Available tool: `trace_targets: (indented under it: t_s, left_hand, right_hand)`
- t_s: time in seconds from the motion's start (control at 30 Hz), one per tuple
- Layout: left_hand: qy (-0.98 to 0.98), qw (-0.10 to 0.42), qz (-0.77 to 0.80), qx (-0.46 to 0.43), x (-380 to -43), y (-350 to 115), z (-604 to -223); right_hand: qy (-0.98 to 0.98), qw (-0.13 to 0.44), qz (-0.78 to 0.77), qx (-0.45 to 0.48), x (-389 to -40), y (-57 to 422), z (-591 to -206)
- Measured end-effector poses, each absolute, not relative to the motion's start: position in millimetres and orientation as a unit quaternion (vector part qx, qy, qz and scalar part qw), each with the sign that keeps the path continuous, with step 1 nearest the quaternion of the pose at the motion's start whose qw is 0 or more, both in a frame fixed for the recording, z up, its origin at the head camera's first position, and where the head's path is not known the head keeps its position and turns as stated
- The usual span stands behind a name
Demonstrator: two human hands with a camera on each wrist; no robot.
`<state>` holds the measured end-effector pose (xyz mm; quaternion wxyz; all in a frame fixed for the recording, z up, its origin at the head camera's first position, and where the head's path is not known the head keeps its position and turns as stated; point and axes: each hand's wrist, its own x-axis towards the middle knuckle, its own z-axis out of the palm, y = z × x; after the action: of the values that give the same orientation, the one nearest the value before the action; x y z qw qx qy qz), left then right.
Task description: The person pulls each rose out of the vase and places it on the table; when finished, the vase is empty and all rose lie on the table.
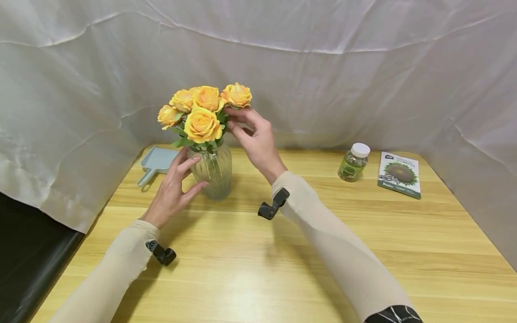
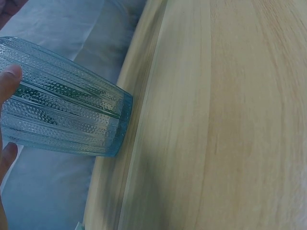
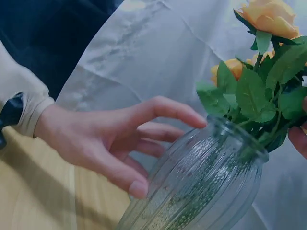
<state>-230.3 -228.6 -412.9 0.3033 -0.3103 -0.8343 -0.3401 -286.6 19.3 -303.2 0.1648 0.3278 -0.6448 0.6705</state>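
Note:
A ribbed clear glass vase (image 1: 217, 175) stands upright on the table, holding several yellow-orange roses (image 1: 203, 125) with green leaves. My left hand (image 1: 171, 193) holds the vase's left side. In the right wrist view, that hand's bent index finger meets the glass just under the rim, and its thumb lies lower on the side. My right hand (image 1: 258, 141) pinches the rightmost rose (image 1: 237, 95) just beneath its bloom, above the vase mouth; the pinched spot itself is partly hidden by the fingers. Stems show through the glass in the right wrist view.
A light blue dustpan (image 1: 159, 160) lies behind the left hand at the table's back left. To the right stand a white-capped jar (image 1: 353, 162) and, beside it, a flat packet with a sunflower picture (image 1: 400, 175). Pale curtains (image 1: 307, 80) hang around the wooden table (image 1: 250, 260).

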Motion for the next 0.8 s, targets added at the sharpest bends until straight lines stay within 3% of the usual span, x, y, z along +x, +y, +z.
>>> trace_targets:
  t_s: [0.8]
  left_hand:
    - [-0.83,0.306,-0.348,-0.311,-230,-227,-413]
  right_hand:
    - [-0.647,0.254,0.653,0.301,-288,27,-285]
